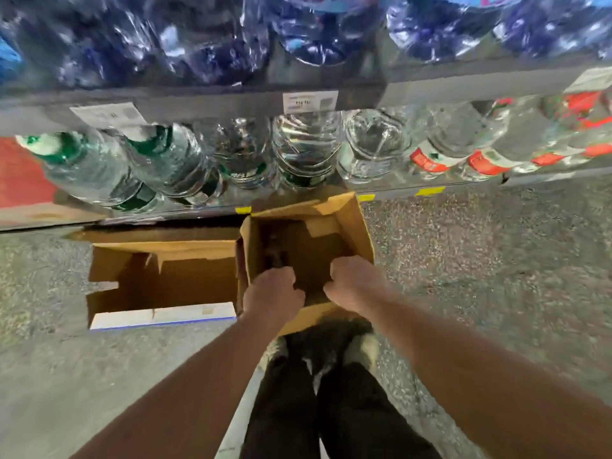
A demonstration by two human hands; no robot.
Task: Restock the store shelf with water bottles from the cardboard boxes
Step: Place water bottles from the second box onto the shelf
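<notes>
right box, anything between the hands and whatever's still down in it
Nothing visible. Both the left hand and right hand are at the open top of the right box, flaps folded out. The dark inside hides whether bottles remain.

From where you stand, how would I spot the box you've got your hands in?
Look at the floor below the bottom shelf of water bottles. Two open cardboard boxes sit side by side; it is the right box, by the shoes. Unlike the wider left box, both hands grip its near edge.

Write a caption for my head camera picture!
Both hands grip the near edge of an open cardboard box below shelved water bottles.
</notes>
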